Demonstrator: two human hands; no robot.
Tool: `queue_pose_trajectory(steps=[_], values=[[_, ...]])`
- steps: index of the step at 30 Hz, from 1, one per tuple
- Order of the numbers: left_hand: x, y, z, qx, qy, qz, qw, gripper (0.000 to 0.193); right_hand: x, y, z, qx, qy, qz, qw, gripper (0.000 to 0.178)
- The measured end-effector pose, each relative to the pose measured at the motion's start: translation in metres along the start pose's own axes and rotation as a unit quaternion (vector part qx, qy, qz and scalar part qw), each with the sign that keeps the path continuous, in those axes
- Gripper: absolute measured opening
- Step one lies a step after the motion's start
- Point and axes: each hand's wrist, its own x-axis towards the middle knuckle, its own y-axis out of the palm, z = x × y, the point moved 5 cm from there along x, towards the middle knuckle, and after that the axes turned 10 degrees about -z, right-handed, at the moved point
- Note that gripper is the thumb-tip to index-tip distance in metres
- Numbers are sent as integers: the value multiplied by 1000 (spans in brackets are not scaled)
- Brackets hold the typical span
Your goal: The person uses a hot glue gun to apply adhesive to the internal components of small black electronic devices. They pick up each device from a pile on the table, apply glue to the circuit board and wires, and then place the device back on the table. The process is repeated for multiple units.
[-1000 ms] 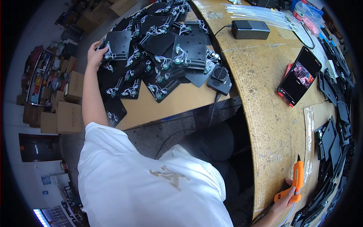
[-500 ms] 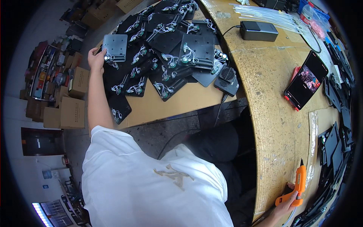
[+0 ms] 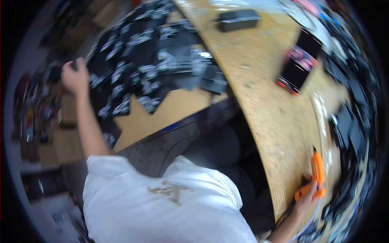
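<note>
My left hand [image 3: 75,77] is at the far left edge of a pile of flat black panels [image 3: 142,52] with white wires and small round parts. Its fingers are curled closed around something dark, too blurred to name. My right hand [image 3: 308,196] grips the handle of an orange glue gun [image 3: 318,168], low on the workbench at right. The gun stands with its dark nozzle pointing away from me, and a pale cord trails below it.
The tan workbench [image 3: 259,105] carries a phone [image 3: 302,60] on a red stand and a black box-shaped device [image 3: 239,20]. More black panels [image 3: 350,125] crowd its right side. A dark ridged device [image 3: 213,79] lies beside the pile; cardboard boxes [image 3: 67,143] stand at left.
The view has turned and blurred, shifting the scene leftward. The light-looking panel at my left hand no longer shows its face. My right hand still grips the glue gun.
</note>
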Motion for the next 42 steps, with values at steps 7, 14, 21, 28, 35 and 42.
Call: queue_pose_trajectory(steps=[7,14,21,28,35,42], values=[[-43,-114,-305,-669,63,128,729,22,21,0,11,252,106,-36,961,41],[-146,-252,-582,-775,342,216,486,42,30,-14,11,346,125,-107,924,45],[-177,-251,-704,-533,267,513,617,98,29,-13,1,358,87,-70,927,47],[-165,-259,-715,-712,40,384,587,70,31,-14,6,320,86,-83,940,49],[-114,-260,-588,-891,54,146,426,29,32,-26,-1,386,106,-137,906,44],[-193,-292,-451,-786,274,118,542,30,29,-10,10,323,80,-108,937,45]])
